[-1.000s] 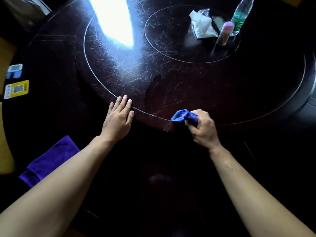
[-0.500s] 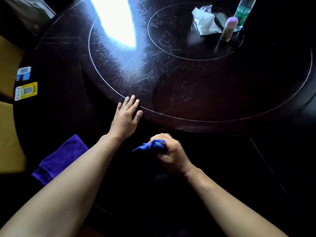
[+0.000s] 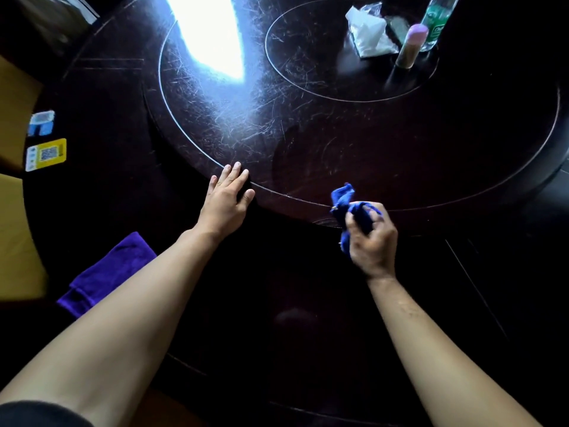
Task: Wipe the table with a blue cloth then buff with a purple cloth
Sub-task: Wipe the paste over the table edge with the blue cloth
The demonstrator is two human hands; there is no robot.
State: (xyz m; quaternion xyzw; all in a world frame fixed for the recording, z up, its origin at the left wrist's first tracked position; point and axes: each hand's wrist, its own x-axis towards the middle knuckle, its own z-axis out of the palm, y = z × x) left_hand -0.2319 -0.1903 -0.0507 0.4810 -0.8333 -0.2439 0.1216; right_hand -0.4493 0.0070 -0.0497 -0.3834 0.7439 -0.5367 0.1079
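My right hand grips a bunched blue cloth at the near edge of the raised turntable on the dark round table. Part of the cloth sticks out above my fingers. My left hand lies flat, fingers spread, against the turntable's rim to the left. A purple cloth lies on the table at the near left, partly hidden by my left forearm.
On the inner disc at the far right stand a clear bottle with a green label, a pink-capped container and a white tissue pack. Two stickers sit at the table's left edge. Bright glare covers the far left.
My right hand with the blue cloth swept left and toward me, then back right to the turntable's edge. My left hand stayed put on the rim.
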